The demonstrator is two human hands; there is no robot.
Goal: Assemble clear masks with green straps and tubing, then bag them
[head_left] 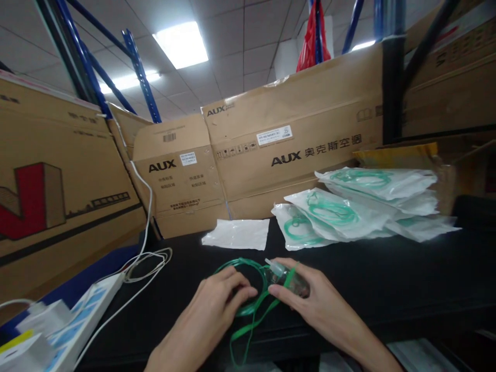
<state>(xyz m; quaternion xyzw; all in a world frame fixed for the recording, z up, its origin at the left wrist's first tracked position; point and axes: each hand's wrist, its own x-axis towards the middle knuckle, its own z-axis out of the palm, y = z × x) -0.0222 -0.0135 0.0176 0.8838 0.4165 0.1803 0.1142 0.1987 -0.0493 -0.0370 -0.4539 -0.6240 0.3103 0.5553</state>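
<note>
My left hand (225, 297) is closed on a coil of green tubing (248, 262) at the front of the black table, its fingertips inside the loop. To the right, my right hand (306, 289) grips a clear nebulizer mask (297, 284) with a whitish connector (276, 267) pointing up and left. A flat green strap (248, 327) hangs from the mask and curves down between my hands. Part of the mask is hidden by my fingers. Just beyond the coil lies a flat white pouch (240, 234).
Several clear-and-white packages (341, 209) with green tubing are piled at the right. A power strip (83, 320) with plugged-in adapters and a white cable (145, 274) lie at the left. Large cardboard boxes (294, 134) wall off the back, between blue rack posts (141, 77).
</note>
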